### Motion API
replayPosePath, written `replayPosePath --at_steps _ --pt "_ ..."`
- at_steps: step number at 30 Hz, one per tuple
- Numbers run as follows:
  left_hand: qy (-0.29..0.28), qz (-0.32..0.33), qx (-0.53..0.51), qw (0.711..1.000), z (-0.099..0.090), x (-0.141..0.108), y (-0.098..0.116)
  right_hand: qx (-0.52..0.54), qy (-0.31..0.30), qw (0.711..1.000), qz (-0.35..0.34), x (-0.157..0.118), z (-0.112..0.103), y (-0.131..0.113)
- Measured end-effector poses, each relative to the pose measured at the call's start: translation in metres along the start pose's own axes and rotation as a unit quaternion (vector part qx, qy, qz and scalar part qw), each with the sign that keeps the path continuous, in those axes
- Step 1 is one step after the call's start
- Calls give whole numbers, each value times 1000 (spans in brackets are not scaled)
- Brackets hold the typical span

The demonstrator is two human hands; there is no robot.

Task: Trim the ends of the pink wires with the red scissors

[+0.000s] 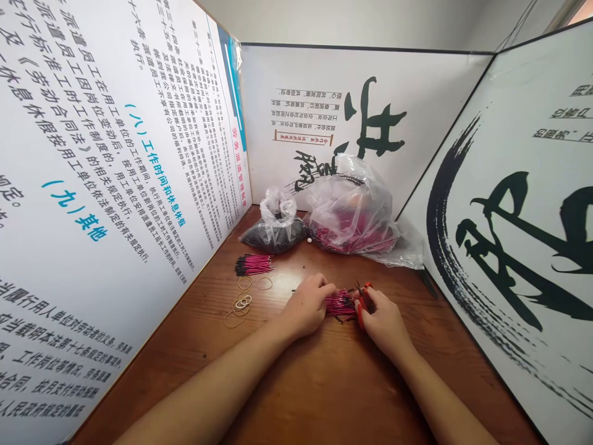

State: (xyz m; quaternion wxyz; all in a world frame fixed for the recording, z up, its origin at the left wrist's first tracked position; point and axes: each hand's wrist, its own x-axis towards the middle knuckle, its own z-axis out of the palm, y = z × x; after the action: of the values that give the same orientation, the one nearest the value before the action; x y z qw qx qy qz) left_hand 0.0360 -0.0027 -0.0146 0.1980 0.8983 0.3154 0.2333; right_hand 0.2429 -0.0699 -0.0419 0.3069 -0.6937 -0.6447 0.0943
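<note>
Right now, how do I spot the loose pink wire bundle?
On the wooden table, find the clear bag of black material at the back. Just in front lies a pink wire bundle with black tips, alone, unlike the bunch between the left hand and right hand.
</note>
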Motion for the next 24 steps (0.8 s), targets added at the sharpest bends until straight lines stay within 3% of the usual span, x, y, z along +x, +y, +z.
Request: replayPosePath --at_steps 9,24 --pt "-8 -6 30 999 -3 -1 6 7 -27 999 -20 -1 -3 -7" --pt "-3 3 43 999 0 1 -1 -11 -13 999 -48 0 0 -8"
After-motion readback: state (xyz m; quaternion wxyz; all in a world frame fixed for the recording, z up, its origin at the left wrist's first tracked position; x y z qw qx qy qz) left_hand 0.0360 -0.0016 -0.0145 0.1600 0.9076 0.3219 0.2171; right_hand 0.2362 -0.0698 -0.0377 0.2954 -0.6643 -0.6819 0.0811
